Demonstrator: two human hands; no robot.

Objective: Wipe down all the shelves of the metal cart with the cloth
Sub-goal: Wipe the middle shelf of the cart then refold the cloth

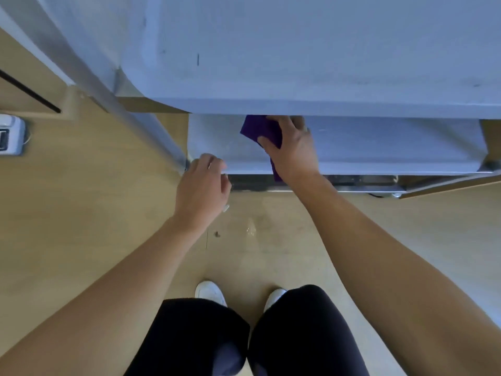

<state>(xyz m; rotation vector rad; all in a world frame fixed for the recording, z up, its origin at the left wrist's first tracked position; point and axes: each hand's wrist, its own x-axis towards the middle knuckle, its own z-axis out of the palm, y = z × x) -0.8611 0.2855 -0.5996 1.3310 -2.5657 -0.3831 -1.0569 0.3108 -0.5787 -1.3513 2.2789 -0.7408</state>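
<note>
I look straight down on the metal cart. Its top shelf (pixel 311 55) fills the upper part of the head view, and a lower shelf (pixel 393 142) shows beneath its front edge. My right hand (pixel 291 147) reaches under the top shelf and presses a purple cloth (pixel 257 128) onto the lower shelf, thumb curled over the cloth. One end of the cloth hangs over the shelf's front rim. My left hand (pixel 203 185) hovers by the lower shelf's front left corner, fingers loosely curled, holding nothing.
A metal cart post (pixel 151 126) runs diagonally at the left. A bottom shelf rail (pixel 352 184) shows below. A white device (pixel 10 134) lies on the wooden floor at the far left. My legs and white shoes (pixel 211 293) stand close to the cart.
</note>
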